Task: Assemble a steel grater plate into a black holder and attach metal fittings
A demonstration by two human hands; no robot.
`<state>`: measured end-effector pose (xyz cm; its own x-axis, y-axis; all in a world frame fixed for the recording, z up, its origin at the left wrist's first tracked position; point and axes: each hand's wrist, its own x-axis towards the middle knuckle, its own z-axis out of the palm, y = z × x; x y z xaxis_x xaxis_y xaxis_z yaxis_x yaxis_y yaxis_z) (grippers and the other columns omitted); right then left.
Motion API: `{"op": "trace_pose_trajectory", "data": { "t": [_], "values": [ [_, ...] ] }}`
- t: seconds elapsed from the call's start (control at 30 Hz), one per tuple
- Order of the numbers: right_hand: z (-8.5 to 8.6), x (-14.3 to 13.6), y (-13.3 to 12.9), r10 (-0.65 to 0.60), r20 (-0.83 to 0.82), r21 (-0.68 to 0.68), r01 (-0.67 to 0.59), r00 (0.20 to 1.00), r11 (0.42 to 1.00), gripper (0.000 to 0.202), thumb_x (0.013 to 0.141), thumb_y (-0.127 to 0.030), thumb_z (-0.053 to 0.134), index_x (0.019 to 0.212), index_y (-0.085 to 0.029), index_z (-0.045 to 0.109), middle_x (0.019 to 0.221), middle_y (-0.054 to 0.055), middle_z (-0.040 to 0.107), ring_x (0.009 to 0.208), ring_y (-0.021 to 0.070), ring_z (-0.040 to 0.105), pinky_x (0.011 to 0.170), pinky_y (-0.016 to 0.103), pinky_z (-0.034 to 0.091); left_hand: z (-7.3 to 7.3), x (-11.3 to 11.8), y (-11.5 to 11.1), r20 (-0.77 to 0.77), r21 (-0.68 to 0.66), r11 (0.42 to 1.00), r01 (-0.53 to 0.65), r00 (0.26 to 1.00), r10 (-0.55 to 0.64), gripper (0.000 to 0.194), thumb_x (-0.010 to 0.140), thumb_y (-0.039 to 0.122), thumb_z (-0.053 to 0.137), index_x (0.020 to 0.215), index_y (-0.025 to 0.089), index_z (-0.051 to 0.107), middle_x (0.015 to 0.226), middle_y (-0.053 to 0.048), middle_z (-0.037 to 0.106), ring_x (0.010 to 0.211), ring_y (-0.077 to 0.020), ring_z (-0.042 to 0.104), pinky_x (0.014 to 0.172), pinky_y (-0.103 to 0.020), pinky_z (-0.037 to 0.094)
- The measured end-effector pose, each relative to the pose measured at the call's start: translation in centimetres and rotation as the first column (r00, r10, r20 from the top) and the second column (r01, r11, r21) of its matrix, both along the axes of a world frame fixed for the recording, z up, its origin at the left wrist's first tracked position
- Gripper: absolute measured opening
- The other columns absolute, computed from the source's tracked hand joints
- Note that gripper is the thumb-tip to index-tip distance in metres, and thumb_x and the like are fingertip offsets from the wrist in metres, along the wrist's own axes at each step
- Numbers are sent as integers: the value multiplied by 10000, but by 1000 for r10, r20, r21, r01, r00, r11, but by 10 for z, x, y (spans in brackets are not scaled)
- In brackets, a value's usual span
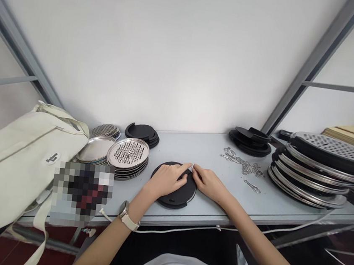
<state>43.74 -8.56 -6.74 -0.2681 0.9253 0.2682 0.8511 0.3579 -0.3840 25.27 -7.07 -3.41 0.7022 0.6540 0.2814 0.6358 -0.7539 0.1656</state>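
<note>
Fingers of both hands atop blk disc's far edge.

The location is a workshop-type assembly station, as indicated by a grey work table within metal framing, bearing stacked perforated metal discs at ten o'clock, black round parts and loose metal clips at one o'clock, and tall disc stacks at two o'clock.
</note>
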Motion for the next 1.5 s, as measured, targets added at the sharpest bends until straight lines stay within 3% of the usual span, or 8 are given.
{"op": "trace_pose_trajectory", "data": {
  "t": [0.27, 0.5, 1.03, 1.5],
  "values": [
    [0, 0, 0, 2, 19, 3, -2, 1000, 1000, 241, 941, -273, 259, 864, -201, 475, 624, -7, 550, 533, 131, 502, 539, 234, 274, -4, 0, 3, -48, 57, 997, -44, 998, 47, 368, 911, 317, 373, 1268, 261, 441, 901, -48, 515, 833, -187, 520, 708, -285, 422],
    [-2, 0, 0, -9, 33, 1, 9, 999, 1000, 238, 940, -272, 261, 842, -205, 468, 606, -8, 543, 520, 134, 495, 537, 239, 275, -3, 0, 3, 32, 19, 1000, -5, 999, 4, 288, 903, 304, 392, 1154, 231, 514, 896, -54, 441, 881, -197, 452, 771, -310, 412],
    [-2, -1, 0, -2, 66, 8, 2, 998, 1000, 231, 943, -266, 257, 889, -203, 472, 646, 7, 587, 552, 146, 538, 547, 238, 284, -3, 2, 5, 20, 8, 1000, 25, 999, -26, 278, 909, 275, 384, 1164, 220, 481, 891, -48, 450, 879, -194, 456, 769, -313, 409],
    [-3, -2, 0, -1, 95, 18, -1, 995, 1000, 247, 951, -270, 246, 891, -200, 475, 653, 13, 594, 557, 146, 540, 552, 235, 281, -3, 2, 5, 20, 54, 997, 51, 998, -52, 189, 908, 261, 395, 1053, 195, 496, 875, -39, 452, 861, -185, 460, 757, -299, 413]
  ]
}}
